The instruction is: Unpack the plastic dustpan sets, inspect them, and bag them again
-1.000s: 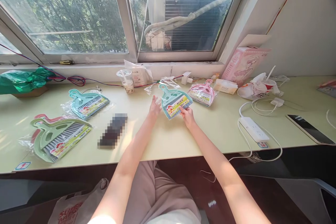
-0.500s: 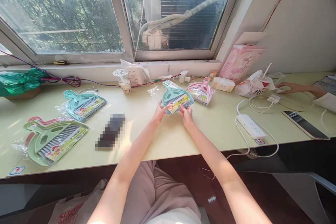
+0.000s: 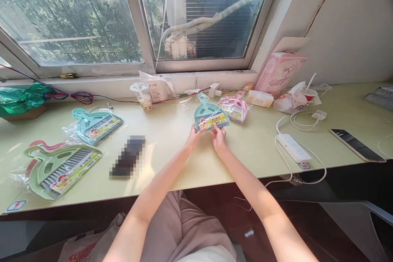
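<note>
Between my two hands is a teal dustpan and brush set in clear plastic wrap, its yellow printed label facing me. My left hand is closed on its lower left edge. My right hand pinches the lower edge near the middle, thumb on the label. Just behind it to the right lies a pink dustpan set, partly overlapped by the teal one. Over on the left lie another teal dustpan set and, nearer the front edge, a green dustpan set with a pink one partly hidden beneath it.
A blurred dark object lies left of my arms. Along the window stand a drink cup and a tissue pack. To the right are a pink box, a white power strip with cables, and a phone.
The held teal dustpan set has shifted slightly right, its handle turned more upright, with both hands following. At the far right, another person's hand has left the view.
</note>
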`<state>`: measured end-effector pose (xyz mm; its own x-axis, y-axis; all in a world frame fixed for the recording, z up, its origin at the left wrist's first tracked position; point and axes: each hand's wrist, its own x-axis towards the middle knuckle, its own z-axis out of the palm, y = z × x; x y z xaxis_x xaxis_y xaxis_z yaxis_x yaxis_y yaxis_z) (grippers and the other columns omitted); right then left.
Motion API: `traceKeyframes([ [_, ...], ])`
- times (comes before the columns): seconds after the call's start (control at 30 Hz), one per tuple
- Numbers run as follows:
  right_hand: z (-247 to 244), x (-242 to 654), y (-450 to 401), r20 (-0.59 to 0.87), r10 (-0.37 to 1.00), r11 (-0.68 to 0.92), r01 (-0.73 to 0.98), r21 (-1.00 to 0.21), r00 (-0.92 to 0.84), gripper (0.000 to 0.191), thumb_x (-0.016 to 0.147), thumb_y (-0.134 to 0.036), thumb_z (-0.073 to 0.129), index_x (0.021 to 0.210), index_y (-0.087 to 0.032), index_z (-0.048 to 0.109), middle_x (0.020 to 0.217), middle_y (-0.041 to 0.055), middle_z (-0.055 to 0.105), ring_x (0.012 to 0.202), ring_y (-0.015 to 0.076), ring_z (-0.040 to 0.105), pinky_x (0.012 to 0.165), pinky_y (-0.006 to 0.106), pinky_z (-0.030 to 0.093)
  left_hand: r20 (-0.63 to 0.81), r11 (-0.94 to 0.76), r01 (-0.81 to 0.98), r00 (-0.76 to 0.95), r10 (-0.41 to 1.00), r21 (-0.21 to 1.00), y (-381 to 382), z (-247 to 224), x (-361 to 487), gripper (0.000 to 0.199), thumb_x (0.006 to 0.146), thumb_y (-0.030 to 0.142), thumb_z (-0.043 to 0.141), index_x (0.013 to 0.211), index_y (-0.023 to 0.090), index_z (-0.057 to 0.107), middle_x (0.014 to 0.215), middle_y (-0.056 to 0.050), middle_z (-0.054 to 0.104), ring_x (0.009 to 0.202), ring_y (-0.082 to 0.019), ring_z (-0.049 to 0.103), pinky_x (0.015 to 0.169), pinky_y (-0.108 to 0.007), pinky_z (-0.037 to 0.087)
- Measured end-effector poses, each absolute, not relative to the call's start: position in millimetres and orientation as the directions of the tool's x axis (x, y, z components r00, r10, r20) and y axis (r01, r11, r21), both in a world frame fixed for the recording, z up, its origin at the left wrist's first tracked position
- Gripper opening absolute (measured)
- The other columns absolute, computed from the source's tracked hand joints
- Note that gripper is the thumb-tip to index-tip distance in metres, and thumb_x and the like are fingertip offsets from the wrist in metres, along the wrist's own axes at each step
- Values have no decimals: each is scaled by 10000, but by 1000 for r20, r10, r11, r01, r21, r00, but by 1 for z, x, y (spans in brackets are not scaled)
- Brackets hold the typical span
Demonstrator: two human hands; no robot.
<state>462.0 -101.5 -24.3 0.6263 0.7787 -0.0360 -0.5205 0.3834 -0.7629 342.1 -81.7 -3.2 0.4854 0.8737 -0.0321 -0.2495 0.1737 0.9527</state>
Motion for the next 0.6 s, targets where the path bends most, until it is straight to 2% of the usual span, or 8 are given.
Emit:
traceKeyframes([
  [0.13,-23,457,-99,-32,827,357,-568,-742,562,227,653,-228,757,829,-213,614,914,14,734,876,156,704,792,248,591,47,43,-278,307,950,960,-66,-9,340,611,688,312,779,1209,213,475,1210,-108,626,1155,-258,581,997,-415,444],
  [0.27,-20,461,-95,-171,867,235,-687,-688,468,154,708,-209,703,842,-207,627,813,-1,736,733,142,705,671,237,599,107,-15,-303,290,951,953,-62,-24,339,606,652,301,782,1150,219,445,1194,-87,609,1133,-240,586,974,-400,462],
  [0.4,-20,473,-94,-296,849,185,-771,-610,437,72,801,-249,632,856,-203,638,778,-1,736,688,128,701,626,229,595,120,28,-324,428,896,946,-66,-25,337,802,581,318,840,1228,254,369,1206,-82,605,1118,-257,597,959,-449,475],
  [0.5,-20,482,-95,-294,823,218,-749,-626,485,74,783,-231,664,847,-202,645,821,-3,743,715,113,700,620,197,577,105,66,-243,627,772,968,-64,-14,322,1000,526,283,883,1352,302,320,1301,-91,573,1235,-285,532,1053,-507,395],
  [0.53,-20,485,-96,-271,825,233,-735,-636,496,93,772,-236,681,851,-201,650,843,-1,745,738,113,701,634,196,575,87,64,-185,705,703,981,-61,-9,314,1005,523,261,886,1369,316,347,1344,-88,551,1299,-292,478,1097,-516,342],
  [0.6,-18,488,-98,-210,845,252,-712,-656,492,138,743,-250,720,858,-200,663,871,2,747,780,117,699,681,203,571,45,46,-86,825,564,995,-50,2,297,886,532,228,880,1321,314,486,1395,-79,526,1384,-309,375,1151,-516,261],
])
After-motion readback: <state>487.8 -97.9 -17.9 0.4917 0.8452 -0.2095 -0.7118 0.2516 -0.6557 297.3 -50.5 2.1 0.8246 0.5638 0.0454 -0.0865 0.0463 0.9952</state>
